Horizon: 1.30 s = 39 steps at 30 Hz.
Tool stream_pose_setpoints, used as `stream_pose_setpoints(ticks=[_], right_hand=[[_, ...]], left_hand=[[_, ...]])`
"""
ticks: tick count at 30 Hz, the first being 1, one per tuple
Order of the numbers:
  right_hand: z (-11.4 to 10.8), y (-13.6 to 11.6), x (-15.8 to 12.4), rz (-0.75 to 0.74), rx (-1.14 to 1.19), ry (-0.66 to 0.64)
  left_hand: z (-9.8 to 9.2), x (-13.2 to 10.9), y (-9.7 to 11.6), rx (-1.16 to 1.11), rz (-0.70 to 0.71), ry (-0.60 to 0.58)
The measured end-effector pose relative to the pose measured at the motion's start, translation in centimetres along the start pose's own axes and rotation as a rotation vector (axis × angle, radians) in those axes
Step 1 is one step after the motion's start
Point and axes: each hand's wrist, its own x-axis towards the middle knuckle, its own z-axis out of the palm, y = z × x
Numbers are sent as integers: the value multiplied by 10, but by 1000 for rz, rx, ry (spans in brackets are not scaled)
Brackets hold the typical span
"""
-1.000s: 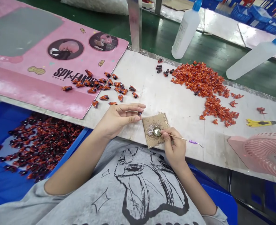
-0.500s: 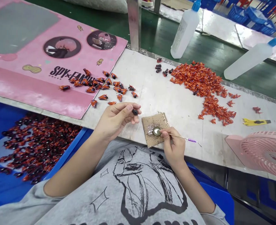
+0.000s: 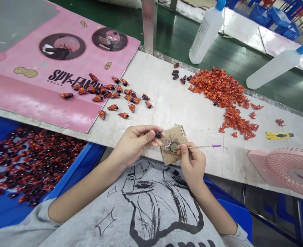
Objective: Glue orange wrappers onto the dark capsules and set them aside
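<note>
My left hand pinches a small dark plastic piece between thumb and fingers, just left of a square of cardboard. On that cardboard, spattered with dark specks, sits a small round cap with a shallow hollow. My right hand is closed on a thin stick with a purple sleeve and a fine needle-like end pointing away to the right. The stick's other end is at the cap's rim; whether it touches the cap, I cannot tell.
A heap of orange pieces lies at the back right. Orange-and-black pieces are scattered left, partly on a pink mat. A blue bin holds many more. Two bottles, a yellow cutter and a pink fan surround the workspace.
My left hand has moved right and slightly down with the dark piece, closer to the cardboard. My right hand has shifted a little, and the stick now lies more level.
</note>
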Motion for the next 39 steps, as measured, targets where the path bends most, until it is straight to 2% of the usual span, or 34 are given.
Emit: stream_pose_setpoints(ticks=[3,7,13,22,28,31,36,39], right_hand=[[0,-8,4,90,143,56],[-3,-23,11,60,257,100],[1,-37,15,-4,308,23],[3,-33,15,-85,258,-37],[-3,-31,19,-190,270,-165],[-5,-31,19,-192,287,-170],[-10,-23,20,-198,154,-80],[-13,-11,24,-270,-113,-181]], left_hand=[[5,-5,0,1,-27,9],[11,-11,0,47,-35,1],[14,-12,-2,86,-71,-24],[12,-9,-4,132,-65,-38],[14,-10,0,56,-87,-39],[14,-11,-1,58,-111,-26],[10,-9,-3,92,-106,-33],[8,-8,-3,107,-94,-38]])
